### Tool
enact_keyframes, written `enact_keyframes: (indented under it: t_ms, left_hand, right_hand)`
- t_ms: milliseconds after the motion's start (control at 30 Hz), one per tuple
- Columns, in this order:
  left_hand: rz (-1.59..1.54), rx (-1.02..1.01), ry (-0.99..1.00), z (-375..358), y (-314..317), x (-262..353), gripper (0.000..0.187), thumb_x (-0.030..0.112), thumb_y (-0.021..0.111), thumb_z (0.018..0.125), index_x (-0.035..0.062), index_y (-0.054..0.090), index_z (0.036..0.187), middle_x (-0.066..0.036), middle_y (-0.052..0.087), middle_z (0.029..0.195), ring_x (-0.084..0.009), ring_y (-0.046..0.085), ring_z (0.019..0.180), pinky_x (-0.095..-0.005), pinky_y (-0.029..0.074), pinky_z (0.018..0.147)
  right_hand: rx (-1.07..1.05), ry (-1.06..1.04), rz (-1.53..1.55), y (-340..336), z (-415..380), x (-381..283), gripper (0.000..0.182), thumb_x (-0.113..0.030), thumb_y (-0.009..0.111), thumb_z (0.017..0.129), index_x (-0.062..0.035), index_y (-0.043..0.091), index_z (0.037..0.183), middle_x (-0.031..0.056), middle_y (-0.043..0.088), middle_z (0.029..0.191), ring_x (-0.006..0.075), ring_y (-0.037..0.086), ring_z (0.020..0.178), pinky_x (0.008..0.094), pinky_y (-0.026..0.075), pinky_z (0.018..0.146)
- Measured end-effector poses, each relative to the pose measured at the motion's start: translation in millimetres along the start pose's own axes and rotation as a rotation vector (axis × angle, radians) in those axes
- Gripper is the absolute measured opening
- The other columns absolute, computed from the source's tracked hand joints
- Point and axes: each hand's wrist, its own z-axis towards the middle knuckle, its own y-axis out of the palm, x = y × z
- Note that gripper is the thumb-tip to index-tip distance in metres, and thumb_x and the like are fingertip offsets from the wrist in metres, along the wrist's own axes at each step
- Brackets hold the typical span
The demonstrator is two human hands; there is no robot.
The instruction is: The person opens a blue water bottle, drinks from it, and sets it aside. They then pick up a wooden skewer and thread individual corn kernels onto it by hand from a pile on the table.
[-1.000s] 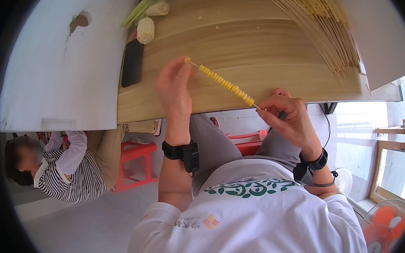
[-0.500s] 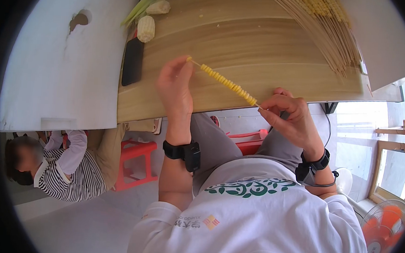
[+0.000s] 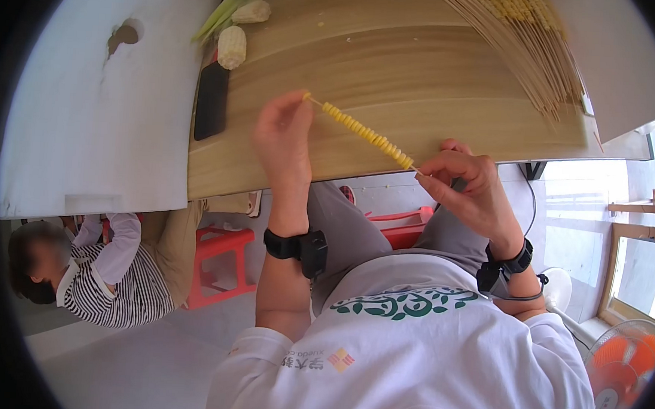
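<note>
A thin skewer threaded with a row of yellow corn kernels (image 3: 367,134) slants between my hands, over the near part of the wooden table (image 3: 336,70). My left hand (image 3: 287,131) pinches a single kernel at the skewer's upper left end, where a short bare stretch parts it from the row. At the lower right end, my right hand (image 3: 467,183) grips the bare stick between thumb and fingers, just past the last kernels.
Two pale cobs (image 3: 232,47) with green husks and a black object (image 3: 211,101) lie at the table's left. Many skewers (image 3: 527,59) lie at the back right. A seated person (image 3: 114,266), a red stool (image 3: 222,265) and a fan (image 3: 621,365) are nearby.
</note>
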Motion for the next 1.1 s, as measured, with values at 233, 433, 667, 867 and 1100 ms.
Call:
enact_keyframes:
  t_ms: [233, 433, 667, 867, 1100]
  left_hand:
    - [0.010, -0.023, -0.015, 0.2, 2.4, 3.3, 0.015, 0.003, 0.063, 0.091, -0.0031, 0.066, 0.104, -0.007, 0.068, 0.094, -0.0110, 0.061, 0.081, -0.0232, 0.049, 0.077]
    - [-0.071, -0.054, -0.032, 0.7, -1.3, 4.1, 0.018, 0.010, 0.060, 0.095, -0.0028, 0.065, 0.106, -0.009, 0.068, 0.097, -0.0126, 0.061, 0.084, -0.0254, 0.048, 0.078]
    - [-0.112, -0.047, -0.050, 1.7, -3.7, 4.1, 0.016, 0.010, 0.062, 0.094, -0.0011, 0.066, 0.104, -0.010, 0.068, 0.098, -0.0129, 0.061, 0.083, -0.0262, 0.048, 0.078]
    - [-0.228, -0.048, -0.079, 3.3, -7.3, 3.8, 0.014, 0.008, 0.065, 0.092, -0.0001, 0.066, 0.103, -0.011, 0.069, 0.098, -0.0135, 0.062, 0.082, -0.0273, 0.050, 0.081]
    - [-0.273, -0.042, -0.090, 2.6, -7.8, 5.4, 0.013, 0.005, 0.067, 0.090, 0.0005, 0.066, 0.101, -0.012, 0.069, 0.097, -0.0132, 0.062, 0.081, -0.0269, 0.050, 0.080]
  right_hand:
    - [-0.003, -0.005, 0.013, -1.7, -0.1, -0.1, 0.005, -0.007, 0.069, 0.083, -0.0025, 0.066, 0.084, 0.0044, 0.058, 0.058, 0.0154, 0.047, 0.067, 0.0303, 0.041, 0.079]
    - [-0.003, -0.004, 0.036, -1.7, -0.8, -0.9, 0.007, -0.009, 0.070, 0.084, -0.0023, 0.067, 0.085, 0.0040, 0.059, 0.060, 0.0151, 0.048, 0.068, 0.0293, 0.041, 0.073]
    - [-0.060, 0.043, 0.072, -6.6, -0.6, -3.2, 0.008, -0.010, 0.070, 0.085, -0.0024, 0.069, 0.087, 0.0038, 0.060, 0.061, 0.0142, 0.048, 0.070, 0.0284, 0.040, 0.069]
    - [-0.076, 0.092, 0.130, -8.5, -1.4, -3.1, 0.008, -0.010, 0.070, 0.087, -0.0028, 0.070, 0.089, 0.0027, 0.061, 0.066, 0.0120, 0.049, 0.071, 0.0264, 0.039, 0.067]
    - [-0.083, 0.133, 0.217, -9.9, -2.0, -3.5, 0.009, -0.010, 0.070, 0.087, -0.0014, 0.070, 0.090, 0.0019, 0.059, 0.071, 0.0096, 0.050, 0.069, 0.0250, 0.039, 0.064]
